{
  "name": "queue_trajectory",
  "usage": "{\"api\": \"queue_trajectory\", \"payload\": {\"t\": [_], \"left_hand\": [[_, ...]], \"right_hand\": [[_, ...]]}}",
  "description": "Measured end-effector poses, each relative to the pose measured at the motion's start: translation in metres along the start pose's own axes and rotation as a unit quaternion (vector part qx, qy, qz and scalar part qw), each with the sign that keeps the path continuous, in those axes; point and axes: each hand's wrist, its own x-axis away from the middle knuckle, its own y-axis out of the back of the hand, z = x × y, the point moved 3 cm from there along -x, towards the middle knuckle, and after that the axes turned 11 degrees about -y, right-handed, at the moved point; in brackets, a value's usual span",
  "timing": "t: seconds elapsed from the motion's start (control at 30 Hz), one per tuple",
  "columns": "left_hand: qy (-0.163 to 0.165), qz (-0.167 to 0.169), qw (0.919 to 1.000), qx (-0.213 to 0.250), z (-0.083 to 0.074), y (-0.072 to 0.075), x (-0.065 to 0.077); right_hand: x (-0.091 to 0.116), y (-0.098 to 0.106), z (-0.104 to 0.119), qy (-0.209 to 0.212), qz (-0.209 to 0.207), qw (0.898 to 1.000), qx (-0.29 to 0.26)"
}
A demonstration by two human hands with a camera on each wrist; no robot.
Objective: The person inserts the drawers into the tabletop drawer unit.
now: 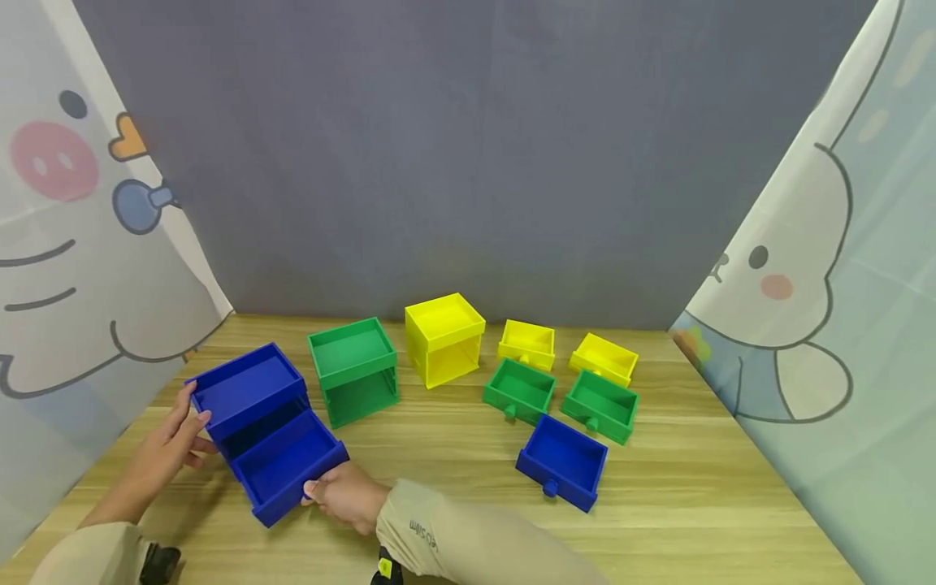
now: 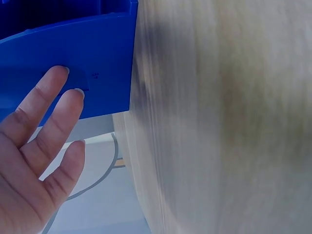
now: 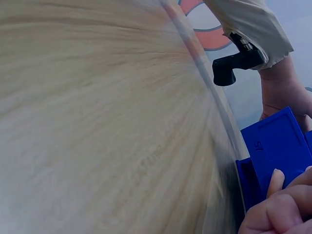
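Note:
At the left of the head view stands a blue cabinet point(image 1: 252, 388) with a shallow tray top. A blue drawer point(image 1: 288, 459) sits partly inside its opening, its front jutting toward me. My right hand point(image 1: 349, 496) pinches the knob on that drawer's front, with the knob mostly hidden by the fingers. On the cabinet's left side rests my left hand point(image 1: 166, 451), thumb near the front corner. The left wrist view shows its fingers point(image 2: 61, 112) spread and fairly straight against or close to the blue side wall point(image 2: 92, 63).
A green cabinet point(image 1: 354, 366) and a yellow cabinet point(image 1: 446, 337) stand behind, both with hollow fronts. Loose on the wooden table point(image 1: 695, 504) at right lie yellow drawers point(image 1: 528, 341), green drawers point(image 1: 521, 390) and another blue drawer point(image 1: 563, 461). A grey backdrop point(image 1: 468, 162) closes off the rear.

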Motion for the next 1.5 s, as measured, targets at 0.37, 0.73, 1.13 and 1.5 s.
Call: {"api": "queue_trajectory", "payload": {"t": [0.37, 0.73, 1.13, 1.5], "left_hand": [[-0.014, -0.001, 0.9997, -0.022, 0.0, 0.001, -0.003], [0.002, -0.002, 0.9994, -0.034, 0.002, 0.003, -0.004], [-0.019, -0.029, 0.9991, 0.026, 0.012, -0.002, -0.003], [-0.044, -0.044, 0.9965, 0.055, 0.017, -0.004, -0.004]], "right_hand": [[-0.005, -0.004, 0.0, -0.04, -0.034, 0.999, 0.013], [-0.006, -0.013, 0.002, -0.035, -0.051, 0.998, 0.009], [-0.014, -0.016, 0.0, -0.049, -0.07, 0.996, 0.007], [-0.021, -0.012, -0.004, -0.068, -0.063, 0.996, -0.008]]}}
